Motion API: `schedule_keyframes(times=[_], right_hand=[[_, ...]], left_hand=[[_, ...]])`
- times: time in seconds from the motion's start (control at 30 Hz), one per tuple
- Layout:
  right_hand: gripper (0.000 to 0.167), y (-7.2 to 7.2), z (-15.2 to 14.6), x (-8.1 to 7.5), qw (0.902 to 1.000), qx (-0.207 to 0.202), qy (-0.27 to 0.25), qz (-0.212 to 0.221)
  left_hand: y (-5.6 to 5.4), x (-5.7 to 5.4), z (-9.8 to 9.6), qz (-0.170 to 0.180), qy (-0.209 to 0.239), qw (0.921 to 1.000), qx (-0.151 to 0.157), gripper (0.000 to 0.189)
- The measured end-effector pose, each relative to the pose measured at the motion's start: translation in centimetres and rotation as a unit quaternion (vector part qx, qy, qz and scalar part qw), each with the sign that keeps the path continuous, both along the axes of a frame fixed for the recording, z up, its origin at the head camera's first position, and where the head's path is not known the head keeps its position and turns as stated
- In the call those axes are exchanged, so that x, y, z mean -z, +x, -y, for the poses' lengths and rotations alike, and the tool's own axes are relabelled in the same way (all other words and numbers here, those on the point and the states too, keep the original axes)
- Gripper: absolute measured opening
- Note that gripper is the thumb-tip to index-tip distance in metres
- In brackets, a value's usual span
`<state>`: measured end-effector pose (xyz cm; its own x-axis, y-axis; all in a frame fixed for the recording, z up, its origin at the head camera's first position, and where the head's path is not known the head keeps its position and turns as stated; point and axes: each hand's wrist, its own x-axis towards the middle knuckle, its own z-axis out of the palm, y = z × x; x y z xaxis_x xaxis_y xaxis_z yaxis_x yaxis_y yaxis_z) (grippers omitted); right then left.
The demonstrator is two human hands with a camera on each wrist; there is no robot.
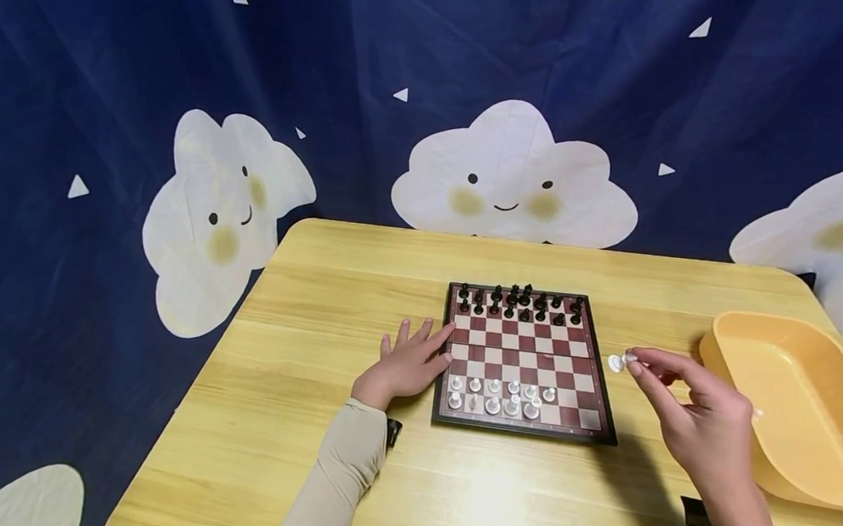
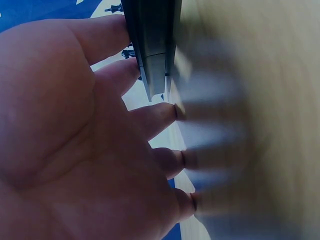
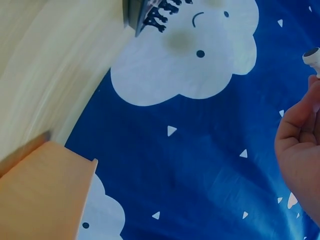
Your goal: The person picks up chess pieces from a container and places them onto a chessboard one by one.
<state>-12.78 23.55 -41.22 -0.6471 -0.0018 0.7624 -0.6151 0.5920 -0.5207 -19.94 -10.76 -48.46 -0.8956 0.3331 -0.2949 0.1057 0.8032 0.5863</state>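
Observation:
A folding chessboard (image 1: 488, 357) with a dark frame lies on the table. My left hand (image 1: 405, 366) has its fingers spread; in the left wrist view, thumb and forefinger touch the side of the board (image 2: 152, 45). Right of the board, my right hand (image 1: 711, 430) pinches a white chess piece (image 1: 616, 363) between thumb and forefinger. That piece (image 3: 312, 59) shows its dark underside in the right wrist view. White chess pieces (image 1: 493, 405) stand in two rows on the near side, leftward. Black chess pieces (image 1: 510, 312) fill two rows along the far side.
A yellow-orange plastic bin (image 1: 815, 414) stands on the right of the wooden table (image 1: 336, 289), just beyond my right hand. Behind the table hangs a dark blue curtain (image 1: 364, 57) with white clouds.

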Motion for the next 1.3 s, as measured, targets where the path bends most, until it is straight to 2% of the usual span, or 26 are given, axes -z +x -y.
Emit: schedule_keyframes(times=[0.2,0.4,0.53,0.73,1.0,1.3], right_hand=[[0.024,-0.4,-0.4,1.3,0.9999,0.002,0.009,0.003],[0.017,-0.8,-0.7,2.9,0.9990,-0.029,0.033,-0.003],[0.022,-0.6,-0.7,3.4,0.9968,-0.048,0.059,0.023],[0.025,-0.3,-0.9,3.7,0.9930,-0.039,0.079,0.079],[0.030,-0.6,-0.3,4.9,0.9918,-0.058,0.083,0.078],[0.027,-0.4,0.1,5.4,0.9806,-0.078,0.119,0.135]], left_hand=[[-0.2,0.1,-0.1,0.007,-0.007,0.9999,0.001,0.059],[-0.3,0.3,0.0,0.008,-0.008,0.9999,0.001,0.060],[-0.5,0.8,0.1,0.009,-0.010,0.9999,-0.004,0.060],[-0.5,0.9,0.1,0.008,-0.004,0.9999,-0.007,0.060],[-0.6,1.1,0.2,0.008,-0.006,0.9999,-0.006,0.059],[-0.6,1.1,0.1,0.003,-0.005,1.0000,-0.005,0.060]])
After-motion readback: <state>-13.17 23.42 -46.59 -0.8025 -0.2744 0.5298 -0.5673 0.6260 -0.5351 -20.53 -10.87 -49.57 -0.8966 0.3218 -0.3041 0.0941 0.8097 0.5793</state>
